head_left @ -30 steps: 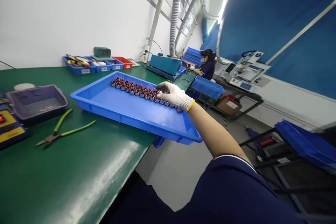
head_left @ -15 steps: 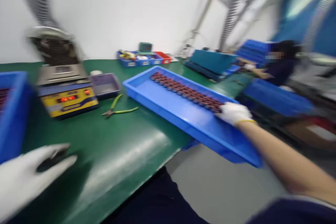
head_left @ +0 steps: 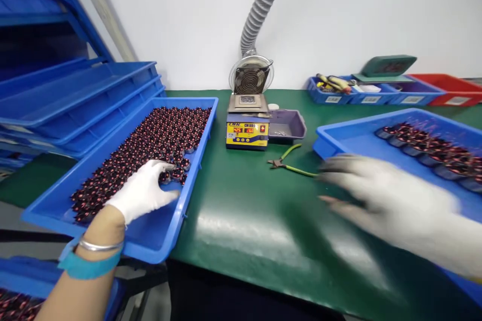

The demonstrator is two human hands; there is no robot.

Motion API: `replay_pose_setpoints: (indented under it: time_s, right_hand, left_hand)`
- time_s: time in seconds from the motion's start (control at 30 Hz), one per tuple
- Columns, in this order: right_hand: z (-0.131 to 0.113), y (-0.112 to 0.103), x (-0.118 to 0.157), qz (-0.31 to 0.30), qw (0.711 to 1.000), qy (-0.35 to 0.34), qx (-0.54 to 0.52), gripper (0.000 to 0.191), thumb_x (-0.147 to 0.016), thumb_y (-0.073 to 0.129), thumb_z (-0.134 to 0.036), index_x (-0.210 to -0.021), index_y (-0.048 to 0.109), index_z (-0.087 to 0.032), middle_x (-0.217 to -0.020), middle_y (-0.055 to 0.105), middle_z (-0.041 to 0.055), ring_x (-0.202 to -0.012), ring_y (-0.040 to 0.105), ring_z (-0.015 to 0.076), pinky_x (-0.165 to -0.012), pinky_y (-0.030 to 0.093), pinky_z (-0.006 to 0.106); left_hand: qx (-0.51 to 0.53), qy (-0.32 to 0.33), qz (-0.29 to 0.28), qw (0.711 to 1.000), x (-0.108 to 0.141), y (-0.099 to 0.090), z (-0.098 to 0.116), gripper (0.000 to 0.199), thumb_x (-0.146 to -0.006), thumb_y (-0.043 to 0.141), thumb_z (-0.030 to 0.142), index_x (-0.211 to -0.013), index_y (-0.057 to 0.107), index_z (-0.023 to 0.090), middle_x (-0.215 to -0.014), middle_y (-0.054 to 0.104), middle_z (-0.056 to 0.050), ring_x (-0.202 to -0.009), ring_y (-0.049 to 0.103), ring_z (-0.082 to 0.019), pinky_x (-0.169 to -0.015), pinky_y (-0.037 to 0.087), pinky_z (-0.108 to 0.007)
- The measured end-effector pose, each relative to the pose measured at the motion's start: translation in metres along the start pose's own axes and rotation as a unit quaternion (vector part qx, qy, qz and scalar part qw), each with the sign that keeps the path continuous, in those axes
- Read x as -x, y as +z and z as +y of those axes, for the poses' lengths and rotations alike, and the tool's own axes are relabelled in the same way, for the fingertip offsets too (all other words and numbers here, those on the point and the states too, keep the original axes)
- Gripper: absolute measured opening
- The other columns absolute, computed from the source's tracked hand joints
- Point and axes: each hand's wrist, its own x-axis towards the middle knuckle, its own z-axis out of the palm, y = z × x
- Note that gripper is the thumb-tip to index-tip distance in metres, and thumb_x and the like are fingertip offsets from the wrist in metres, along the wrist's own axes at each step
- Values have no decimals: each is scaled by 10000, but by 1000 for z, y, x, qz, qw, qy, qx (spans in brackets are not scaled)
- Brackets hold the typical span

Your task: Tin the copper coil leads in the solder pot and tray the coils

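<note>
In the left blue tray (head_left: 196, 170) stand tightly packed rows of small dark wound coils (head_left: 146, 138) with copper-red windings. My left hand (head_left: 145, 188), in a white glove, reaches over the near right part of these rows. Its thumb and fingers are apart, the fingertips beside the end coils; whether they touch one is unclear. My right hand (head_left: 384, 200), also gloved and blurred by motion, is above the green table, fingers stretched out and nothing seen between them. Behind it lies the right blue tray (head_left: 350, 140), with rows of similar coils (head_left: 433, 150).
A yellow-and-blue solder pot (head_left: 247, 128) with red digits stands at centre under a ducted fan (head_left: 251, 80). Beside it are a purple bin (head_left: 297, 128) and green-handled cutters (head_left: 289, 160). Small bins (head_left: 410, 98) line the wall; stacked blue trays (head_left: 113, 90) stand at left.
The view has swung left. My right hand has let go of the coils in the right tray and come back over the table. My left hand has moved into the left tray.
</note>
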Motion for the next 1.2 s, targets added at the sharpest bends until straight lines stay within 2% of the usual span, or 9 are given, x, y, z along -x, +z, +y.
replay_pose_setpoints:
  time_s: [0.07, 0.17, 0.27, 0.33, 0.43, 0.63, 0.93, 1.03, 1.2]
  right_hand:
    - [-30, 37, -30, -95, 987, -128, -9, 205, -796, 590, -348, -970, 629, -246, -1032, 613, 113, -1006, 549, 257, -845, 465, 429]
    - [-76, 108, -61, -100, 962, -222, -122, 213, -790, 561, -294, -960, 608, -175, -1006, 603, 115, -985, 548, 234, -937, 421, 453]
    - [-103, 162, -65, -71, 946, -243, -201, 223, -768, 563, -291, -944, 597, -157, -1004, 599, 103, -954, 552, 216, -937, 421, 436]
    - [-107, 178, -59, -49, 943, -226, -240, 194, -769, 555, -271, -922, 595, -159, -984, 602, 92, -931, 556, 204, -900, 442, 410]
    - [-98, 180, -49, -36, 943, -190, -271, 158, -775, 538, -235, -905, 589, -161, -957, 607, 85, -908, 562, 196, -845, 462, 380]
    - [-81, 167, -43, -60, 958, -91, -266, 127, -763, 549, -230, -864, 598, -172, -953, 611, 89, -866, 577, 196, -777, 473, 347]
    - [-83, 168, -45, -86, 957, -91, -263, 146, -748, 585, -250, -861, 628, -167, -925, 628, 72, -829, 588, 188, -759, 474, 321]
    - [-82, 168, -45, -86, 956, -91, -266, 149, -733, 596, -231, -863, 628, -167, -931, 630, 66, -841, 589, 188, -771, 474, 320]
    - [-87, 168, -46, -28, 952, -21, -303, 326, -711, 625, -264, -1024, 591, -176, -1076, 607, 86, -926, 588, 222, -803, 484, 360]
  left_hand:
    - [-46, 71, 37, 996, 3, 9, 7, 501, -605, 658, 377, -1074, 615, 207, -1342, 473, -111, -1192, 481, -324, -1001, 406, -425]
    - [-97, 124, 53, 986, 3, 15, 19, 321, -652, 605, 227, -971, 638, 209, -1429, 365, -120, -1268, 388, -355, -1007, 378, -482]
    - [-104, 128, 47, 985, -2, 15, 24, 278, -655, 577, 168, -927, 632, 194, -1419, 382, -122, -1245, 420, -338, -993, 392, -468]
    - [-87, 98, 76, 988, -5, 16, 23, 379, -662, 597, 229, -1038, 602, 183, -1411, 390, -131, -1216, 450, -327, -982, 408, -450]
    - [-90, 88, 101, 987, -8, 17, 21, 544, -669, 606, 295, -1195, 529, 183, -1429, 353, -141, -1222, 441, -323, -988, 401, -443]
    - [-161, 127, -11, 979, -19, 22, 17, 378, -629, 610, 263, -1000, 655, 205, -1405, 387, -143, -1277, 357, -380, -993, 372, -517]
    - [-102, 115, -43, 987, -29, 24, 13, 251, -605, 626, 354, -798, 688, 206, -1424, 386, -96, -1275, 381, -347, -1019, 392, -454]
    - [-77, 102, -15, 992, -23, 18, 9, 229, -612, 643, 352, -787, 688, 211, -1411, 407, -85, -1301, 347, -339, -1060, 350, -448]
    - [87, 15, 126, 988, -4, -8, 21, 294, -679, 648, 427, -888, 653, 221, -1400, 419, -62, -1292, 381, -289, -1087, 322, -444]
